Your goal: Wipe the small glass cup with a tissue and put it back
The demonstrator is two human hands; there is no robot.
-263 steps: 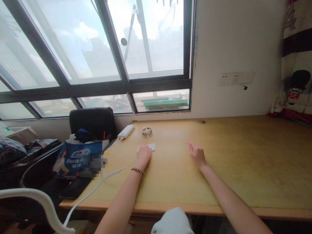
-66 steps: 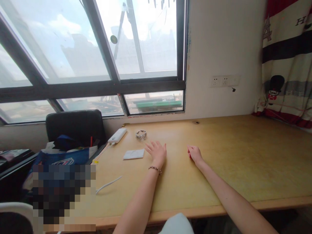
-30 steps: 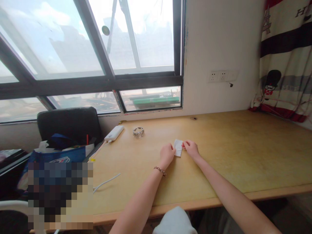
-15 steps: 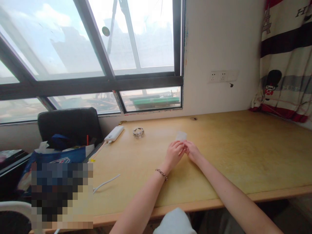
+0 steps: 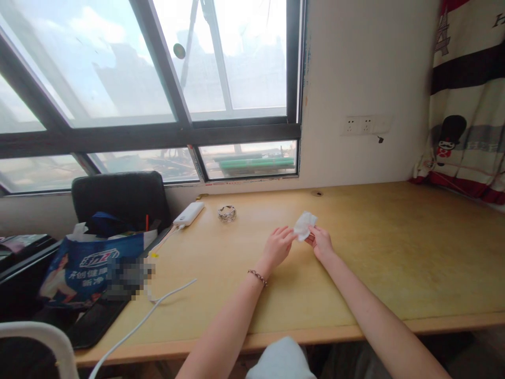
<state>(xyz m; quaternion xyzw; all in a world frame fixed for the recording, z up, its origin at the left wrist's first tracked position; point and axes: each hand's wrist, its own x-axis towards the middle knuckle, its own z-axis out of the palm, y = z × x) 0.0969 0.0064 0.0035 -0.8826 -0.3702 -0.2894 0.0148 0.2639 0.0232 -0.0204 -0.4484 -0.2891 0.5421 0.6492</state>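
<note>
A small, thin white piece that looks like tissue paper (image 5: 304, 225) is held up a little above the wooden table. My right hand (image 5: 321, 243) pinches its lower right side between thumb and fingers. From the other side, my left hand (image 5: 276, 245) has its fingertips at the left edge of the tissue, apparently gripping it. A beaded bracelet (image 5: 258, 277) circles my left wrist. Beyond my left hand, a silvery ring-shaped item (image 5: 226, 213) lies on the table.
The wooden table (image 5: 394, 252) stretches below the window and wall sockets (image 5: 359, 125). A white power bank (image 5: 189, 214) with a cable sits at its far left. Another white cable (image 5: 158, 304) crosses the left part. A black chair (image 5: 120, 197) and a blue bag (image 5: 92, 266) stand at left.
My hands have moved apart, the right one shifting rightward. More of the tissue shows between them, where before it was mostly covered by the fingers. The view has turned slightly left.
</note>
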